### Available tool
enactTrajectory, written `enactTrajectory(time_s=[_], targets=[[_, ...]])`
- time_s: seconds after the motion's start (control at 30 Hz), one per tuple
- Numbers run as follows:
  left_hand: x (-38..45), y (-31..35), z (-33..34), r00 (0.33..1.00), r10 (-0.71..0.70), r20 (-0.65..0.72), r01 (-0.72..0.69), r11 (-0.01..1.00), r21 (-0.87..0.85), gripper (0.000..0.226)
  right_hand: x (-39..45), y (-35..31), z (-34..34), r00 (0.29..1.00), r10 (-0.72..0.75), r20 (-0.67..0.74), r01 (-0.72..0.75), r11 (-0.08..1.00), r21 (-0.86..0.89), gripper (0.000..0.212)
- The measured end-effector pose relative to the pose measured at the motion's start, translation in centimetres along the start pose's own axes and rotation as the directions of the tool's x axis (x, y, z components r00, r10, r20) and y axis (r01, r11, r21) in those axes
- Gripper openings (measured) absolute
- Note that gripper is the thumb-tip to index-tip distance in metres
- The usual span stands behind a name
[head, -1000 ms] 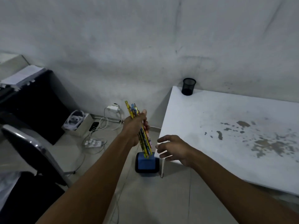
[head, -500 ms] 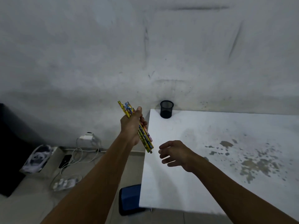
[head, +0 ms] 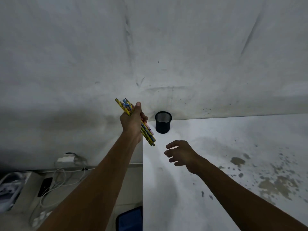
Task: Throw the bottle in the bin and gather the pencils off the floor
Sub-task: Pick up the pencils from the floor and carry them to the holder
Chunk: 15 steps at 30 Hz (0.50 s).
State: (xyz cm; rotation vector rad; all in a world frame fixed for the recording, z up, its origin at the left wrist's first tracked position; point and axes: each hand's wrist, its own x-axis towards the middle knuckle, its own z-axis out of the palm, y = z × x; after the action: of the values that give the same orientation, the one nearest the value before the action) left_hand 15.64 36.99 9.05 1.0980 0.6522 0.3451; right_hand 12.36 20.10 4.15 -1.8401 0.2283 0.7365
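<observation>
The stained grey wall (head: 150, 47) fills the upper half of the frame. The white table (head: 225, 164), blotched with worn patches at right, occupies the lower right; compared with one second ago it sits larger and nearer, and the viewpoint has risen from floor level to table height.

At lower left, a tangle of white cables (head: 55, 179) lies on the floor beside a box (head: 15, 189). The blue bin (head: 131, 219), fully visible under the table corner one second ago, is now cut off at the bottom edge of the frame. The bottle is not in view; whether it lies in the bin cannot be told.

The left hand (head: 133, 124), centre frame, is clenched round a bundle of pencils (head: 147, 132), held tilted with the upper ends pointing up and left. The bundle has moved from above the bin to the table's far left corner. The right hand (head: 180, 155) hovers above the table surface, fingers loosely curled and holding nothing.

The black mesh pencil cup (head: 163, 122) stands upright at the table's far corner against the wall, just right of the pencils and not touching them.

Judgement: gathering appears complete, and the bundle is being carried toward the cup. The likely remaining step is lowering the pencils into its opening.
</observation>
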Motion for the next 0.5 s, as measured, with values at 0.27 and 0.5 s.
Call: enactTrajectory(time_s=[0.27, 0.5], targets=[[8.9, -3.2, 7.6, 0.993, 0.112, -0.037, -0.111, 0.993, 0.039, 0.036, 11.0, -1.5, -2.9, 0.992, -0.064, -0.109, 0.039, 0.975, -0.220, 0.075], [14.3, -7.8, 11.5, 0.949, 0.300, -0.092, -0.283, 0.946, 0.159, 0.038, 18.6, -2.6, -4.4, 0.988, -0.111, -0.109, 0.070, 0.944, -0.323, 0.108]])
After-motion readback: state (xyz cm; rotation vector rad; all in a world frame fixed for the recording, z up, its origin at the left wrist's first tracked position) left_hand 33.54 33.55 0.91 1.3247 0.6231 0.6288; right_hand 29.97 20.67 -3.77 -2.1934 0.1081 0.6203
